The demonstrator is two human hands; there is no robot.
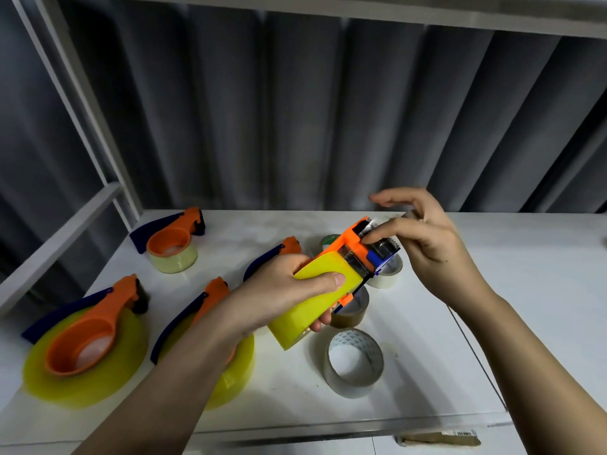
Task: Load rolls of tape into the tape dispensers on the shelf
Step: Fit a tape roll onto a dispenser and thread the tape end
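Reached in from the near edge with two bare forearms. Kept the left hand [279, 290] in a firm grip round a yellow tape roll [312, 290] already seated in an orange and blue dispenser [358, 254], raised above the shelf [492, 290]. Set a fingertip of the right hand [430, 238] on the dispenser's cutter end, other fingers loosely curled; could not tell whether that grip pinched the tape end or only touched it.

Judged the loading well along: found three dispensers lying loaded, one on a pale roll at back left [172, 247], one on a wide yellow roll at front left [85, 343], one beside it behind the left forearm [210, 323]. Saw a fourth dispenser [279, 251] behind the left hand, roll hidden. Counted four loose rolls: clear [353, 362], brown [351, 310], whitish [387, 274], green-cored [330, 241].

Noted white, faintly smudged shelving, a white frame upright [82, 103] at left, a grey pleated curtain [295, 110] behind, and a torn label [440, 440] at the front edge.
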